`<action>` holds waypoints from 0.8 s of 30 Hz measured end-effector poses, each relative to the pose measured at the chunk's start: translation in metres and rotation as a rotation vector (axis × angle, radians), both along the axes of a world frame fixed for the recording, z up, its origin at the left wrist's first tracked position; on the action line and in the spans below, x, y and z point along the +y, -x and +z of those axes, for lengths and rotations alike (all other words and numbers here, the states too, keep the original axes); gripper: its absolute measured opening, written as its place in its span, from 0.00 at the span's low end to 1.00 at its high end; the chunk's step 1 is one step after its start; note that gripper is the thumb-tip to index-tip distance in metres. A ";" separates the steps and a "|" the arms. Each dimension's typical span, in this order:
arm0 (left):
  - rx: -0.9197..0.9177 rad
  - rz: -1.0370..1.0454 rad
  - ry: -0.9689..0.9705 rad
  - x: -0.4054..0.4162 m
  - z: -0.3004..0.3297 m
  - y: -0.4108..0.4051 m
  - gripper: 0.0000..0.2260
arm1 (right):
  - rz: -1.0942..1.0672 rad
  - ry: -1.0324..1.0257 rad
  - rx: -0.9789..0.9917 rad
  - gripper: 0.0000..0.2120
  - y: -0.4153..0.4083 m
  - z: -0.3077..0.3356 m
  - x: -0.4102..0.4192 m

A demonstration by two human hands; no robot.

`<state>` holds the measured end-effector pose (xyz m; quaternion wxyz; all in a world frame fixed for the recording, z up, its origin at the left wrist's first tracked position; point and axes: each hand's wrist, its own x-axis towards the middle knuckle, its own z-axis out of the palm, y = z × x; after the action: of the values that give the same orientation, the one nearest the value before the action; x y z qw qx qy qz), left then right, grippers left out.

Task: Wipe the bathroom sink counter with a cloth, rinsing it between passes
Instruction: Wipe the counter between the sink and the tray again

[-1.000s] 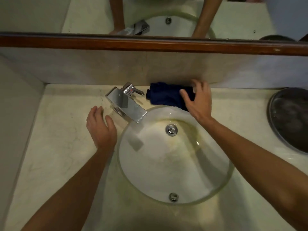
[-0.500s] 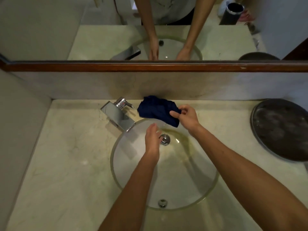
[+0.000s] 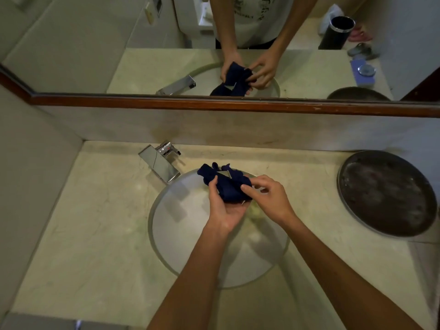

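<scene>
A dark blue cloth (image 3: 226, 183) is bunched up above the far side of the round white sink (image 3: 188, 234). My left hand (image 3: 223, 208) cradles it from below, palm up, thumb pressed on its left side. My right hand (image 3: 267, 198) pinches the cloth's right edge between thumb and fingers. The pale marble counter (image 3: 95, 222) surrounds the basin. The square chrome tap (image 3: 159, 164) stands at the sink's far left; no water is visible running from it.
A large dark round tray (image 3: 385, 194) lies on the counter at the right. A mirror with a wooden frame (image 3: 214, 104) runs along the back wall above a marble backsplash. A wall closes off the counter on the left.
My right hand dragged the cloth off the counter behind the sink and over the basin. My left hand left the counter beside the tap and came under the cloth.
</scene>
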<state>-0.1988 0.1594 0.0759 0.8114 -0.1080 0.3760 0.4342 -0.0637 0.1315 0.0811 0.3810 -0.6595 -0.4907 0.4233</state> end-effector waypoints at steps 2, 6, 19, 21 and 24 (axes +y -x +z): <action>-0.006 -0.010 -0.022 -0.004 0.001 0.000 0.31 | -0.026 -0.077 -0.128 0.07 0.008 0.000 -0.005; -0.075 -0.056 -0.049 -0.008 0.009 0.012 0.35 | -0.227 -0.107 -0.145 0.11 0.028 0.010 -0.010; 0.713 -0.431 -0.114 -0.032 0.007 0.069 0.16 | -0.717 0.130 0.304 0.14 0.045 0.040 -0.006; 1.071 -0.470 -0.500 -0.042 0.008 0.060 0.25 | -0.792 0.142 0.389 0.13 0.046 0.044 -0.011; 1.331 -0.634 -1.025 -0.051 0.003 0.042 0.33 | -0.867 0.112 0.593 0.12 0.047 0.055 -0.018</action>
<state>-0.2410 0.1082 0.0785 0.4560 0.6502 0.5407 0.2772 -0.1105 0.1131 0.1361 0.6078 -0.6732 -0.0205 0.4207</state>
